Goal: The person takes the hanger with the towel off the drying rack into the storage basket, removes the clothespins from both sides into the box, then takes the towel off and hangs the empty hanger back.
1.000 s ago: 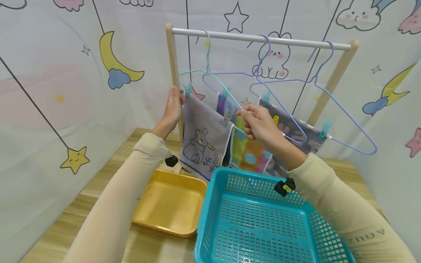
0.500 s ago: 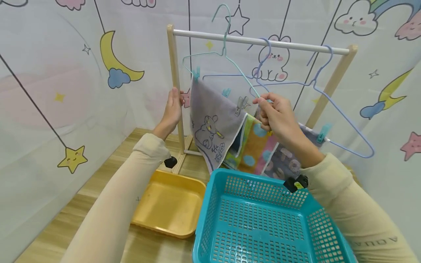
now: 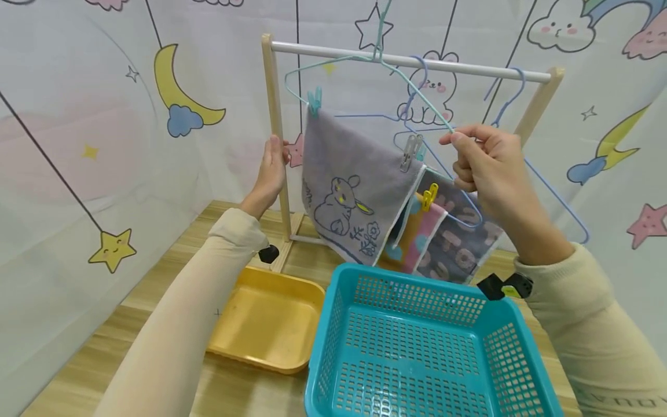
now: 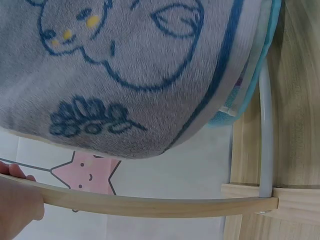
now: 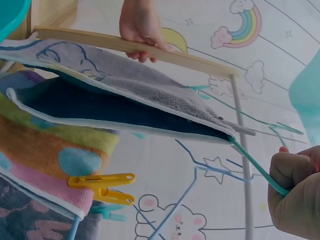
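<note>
My right hand [image 3: 492,159] pinches the right arm of a mint-green wire hanger [image 3: 378,53], whose hook is off the rail and partly above the head view. From it hangs a grey towel [image 3: 359,168] with a bunny drawing, held by a teal clothespin [image 3: 314,101] on the left and a clear grey clothespin [image 3: 408,153] on the right. My left hand [image 3: 270,174] holds the left wooden post [image 3: 274,98] of the rack. In the right wrist view, the towel's dark blue underside [image 5: 115,107] shows, and fingers of the left hand [image 5: 140,30] curl around the post.
Two blue hangers [image 3: 505,101] stay on the metal rail [image 3: 333,51], carrying a colourful striped towel [image 3: 411,237] with a yellow clothespin [image 3: 429,197] and a dark patterned towel [image 3: 453,243]. In front stand a teal basket [image 3: 341,278] and a yellow tray [image 3: 318,289] on the wood-grain surface.
The mint hanger has come off the rail, rising and shifting right with the grey towel in my right hand's grip. My left hand has stayed on the post.
</note>
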`<control>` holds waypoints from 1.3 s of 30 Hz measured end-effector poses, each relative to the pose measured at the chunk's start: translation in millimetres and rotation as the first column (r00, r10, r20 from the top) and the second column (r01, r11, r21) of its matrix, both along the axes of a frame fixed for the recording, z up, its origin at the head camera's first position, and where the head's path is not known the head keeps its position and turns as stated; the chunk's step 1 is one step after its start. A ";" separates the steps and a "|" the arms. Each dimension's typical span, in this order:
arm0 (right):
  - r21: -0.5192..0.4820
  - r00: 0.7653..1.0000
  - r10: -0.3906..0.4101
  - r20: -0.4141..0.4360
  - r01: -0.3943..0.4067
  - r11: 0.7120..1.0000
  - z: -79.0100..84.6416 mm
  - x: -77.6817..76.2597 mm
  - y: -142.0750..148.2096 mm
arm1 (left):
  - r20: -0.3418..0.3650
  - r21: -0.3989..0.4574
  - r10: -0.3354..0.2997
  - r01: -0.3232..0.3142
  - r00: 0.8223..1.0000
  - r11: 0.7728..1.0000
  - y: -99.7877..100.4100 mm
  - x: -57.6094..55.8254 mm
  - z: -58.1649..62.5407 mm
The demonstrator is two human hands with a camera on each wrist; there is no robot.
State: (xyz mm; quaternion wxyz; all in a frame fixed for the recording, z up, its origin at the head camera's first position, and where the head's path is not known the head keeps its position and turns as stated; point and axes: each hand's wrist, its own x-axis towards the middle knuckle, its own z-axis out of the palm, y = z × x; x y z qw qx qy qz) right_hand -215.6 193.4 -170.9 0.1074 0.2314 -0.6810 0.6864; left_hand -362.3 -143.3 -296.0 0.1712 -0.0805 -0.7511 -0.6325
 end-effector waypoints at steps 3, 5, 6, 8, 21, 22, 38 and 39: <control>-0.034 1.000 -0.001 0.007 0.001 0.999 3.3 4.7 6.5 | -0.017 -0.007 0.005 -0.006 1.000 1.000 0.5 -0.4 0.7; -0.052 1.000 0.003 -0.002 -0.003 0.999 4.3 7.0 11.1 | -0.028 -0.007 0.011 -0.012 1.000 1.000 0.9 -0.8 0.5; -0.056 1.000 -0.001 -0.002 0.001 0.998 4.8 8.5 13.6 | -0.030 -0.004 0.015 -0.015 0.999 1.000 1.4 -0.9 0.4; -0.063 1.000 -0.006 -0.013 0.005 0.998 5.6 11.3 19.0 | -0.034 0.010 0.014 -0.014 0.999 1.000 2.4 -1.6 0.0; -0.153 0.997 -0.009 -0.081 -0.003 0.988 18.6 31.9 59.1 | -0.013 0.036 0.010 -0.010 1.000 0.999 4.7 -5.9 -3.8; -0.148 0.996 -0.015 -0.091 0.001 0.989 19.0 33.8 62.0 | -0.012 0.037 0.010 -0.010 1.000 0.999 4.4 -5.8 -4.0; -0.131 0.988 0.079 -0.133 -0.097 0.987 10.8 56.0 92.4 | -0.013 0.028 0.002 -0.002 1.000 1.000 -5.6 -5.3 -2.7; -0.136 0.987 0.087 -0.137 -0.106 0.985 9.7 57.3 94.3 | -0.014 0.028 -0.001 0.001 1.000 1.000 -5.3 -5.7 -2.1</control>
